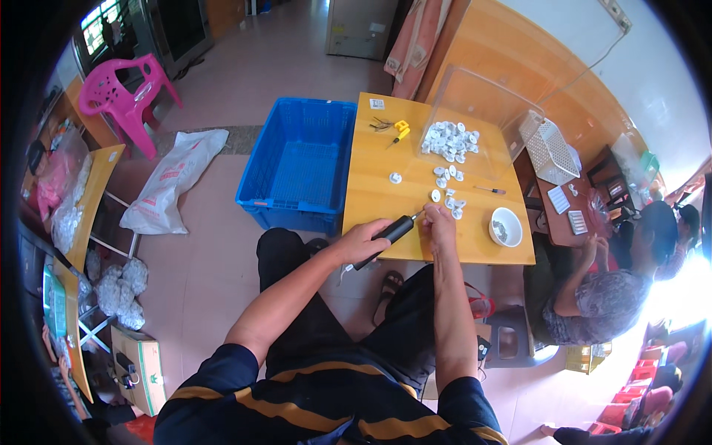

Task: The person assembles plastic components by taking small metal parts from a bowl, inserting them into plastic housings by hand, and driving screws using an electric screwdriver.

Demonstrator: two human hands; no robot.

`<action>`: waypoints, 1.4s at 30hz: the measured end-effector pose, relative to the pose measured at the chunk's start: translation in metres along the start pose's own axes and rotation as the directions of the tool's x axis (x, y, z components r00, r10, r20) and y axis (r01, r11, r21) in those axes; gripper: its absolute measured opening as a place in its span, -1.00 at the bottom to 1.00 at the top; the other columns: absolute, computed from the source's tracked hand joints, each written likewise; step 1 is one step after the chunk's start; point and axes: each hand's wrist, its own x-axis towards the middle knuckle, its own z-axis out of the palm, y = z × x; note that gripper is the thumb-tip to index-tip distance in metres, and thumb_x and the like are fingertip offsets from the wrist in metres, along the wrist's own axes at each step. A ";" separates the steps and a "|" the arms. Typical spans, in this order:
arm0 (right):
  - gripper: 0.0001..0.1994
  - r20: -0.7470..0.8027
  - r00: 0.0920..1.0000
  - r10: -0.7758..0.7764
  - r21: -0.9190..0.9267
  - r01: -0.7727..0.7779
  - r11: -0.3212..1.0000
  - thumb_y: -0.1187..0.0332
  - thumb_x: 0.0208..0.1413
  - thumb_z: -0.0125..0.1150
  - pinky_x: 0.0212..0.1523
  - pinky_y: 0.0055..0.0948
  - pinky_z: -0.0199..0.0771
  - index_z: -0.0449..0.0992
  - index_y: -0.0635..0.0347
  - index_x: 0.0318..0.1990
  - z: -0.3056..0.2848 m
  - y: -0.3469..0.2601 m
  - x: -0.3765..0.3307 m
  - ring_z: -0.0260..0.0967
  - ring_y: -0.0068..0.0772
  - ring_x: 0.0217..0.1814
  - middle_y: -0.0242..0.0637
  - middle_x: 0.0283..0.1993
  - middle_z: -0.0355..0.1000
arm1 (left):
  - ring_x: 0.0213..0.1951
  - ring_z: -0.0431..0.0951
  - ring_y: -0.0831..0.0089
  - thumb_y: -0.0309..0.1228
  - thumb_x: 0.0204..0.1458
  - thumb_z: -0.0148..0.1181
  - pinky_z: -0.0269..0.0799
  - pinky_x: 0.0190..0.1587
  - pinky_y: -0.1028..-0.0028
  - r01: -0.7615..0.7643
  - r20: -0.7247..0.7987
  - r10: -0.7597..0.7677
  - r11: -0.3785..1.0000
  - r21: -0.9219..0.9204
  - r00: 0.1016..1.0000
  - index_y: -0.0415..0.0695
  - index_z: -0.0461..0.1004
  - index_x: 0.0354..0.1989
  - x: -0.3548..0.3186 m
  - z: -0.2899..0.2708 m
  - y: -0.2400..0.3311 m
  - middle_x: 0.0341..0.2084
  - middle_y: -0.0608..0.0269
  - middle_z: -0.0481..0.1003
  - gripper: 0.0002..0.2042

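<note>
We grip the driver (386,239) in our left hand (363,241), fingers wrapped around it. Its long axis runs up-right, tip meeting the small part pinched in our right hand (439,221) above the table (371,178).

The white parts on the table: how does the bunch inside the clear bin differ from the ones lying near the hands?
The bunch in the clear bin is a dense heap of white parts, many overlapping. The loose white parts lie spread singly on the bare yellow table, far fewer, and closer to the right hand. The heap sits farther back on the table. Both groups look like the same small, round, white pieces.
</note>
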 end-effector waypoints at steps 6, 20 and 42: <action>-0.88 0.079 0.994 0.079 0.016 -0.080 0.997 0.35 0.17 0.27 -0.57 -0.64 0.25 0.54 0.16 -0.19 -0.004 0.001 0.003 0.30 -0.69 -0.53 -0.53 -0.51 0.35 | -0.47 0.45 0.60 -0.45 0.14 0.07 0.41 -0.43 0.54 0.056 0.031 -0.053 0.992 -0.114 0.998 -0.18 0.29 0.29 0.000 -0.001 0.005 -0.37 0.33 0.43 -0.50; -0.82 0.036 0.984 -0.177 0.028 0.176 0.984 0.58 0.18 0.17 -0.47 -0.61 0.35 0.50 0.31 -0.06 -0.019 0.028 0.010 0.38 -0.58 -0.44 -0.33 -0.34 0.48 | -0.48 0.45 0.61 -0.42 0.15 0.08 0.44 -0.43 0.54 0.073 0.087 -0.066 0.994 -0.079 0.994 -0.20 0.29 0.29 0.009 -0.001 -0.001 -0.36 0.32 0.45 -0.51; -0.76 0.012 0.975 -0.222 -0.063 0.222 0.973 0.60 0.19 0.17 -0.44 -0.63 0.36 0.51 0.38 0.02 -0.015 0.032 0.007 0.36 -0.57 -0.42 -0.33 -0.27 0.48 | -0.52 0.43 0.61 -0.41 0.13 0.06 0.41 -0.43 0.53 0.109 0.086 -0.116 0.991 0.073 0.990 -0.17 0.32 0.26 0.012 -0.001 0.009 -0.42 0.34 0.46 -0.53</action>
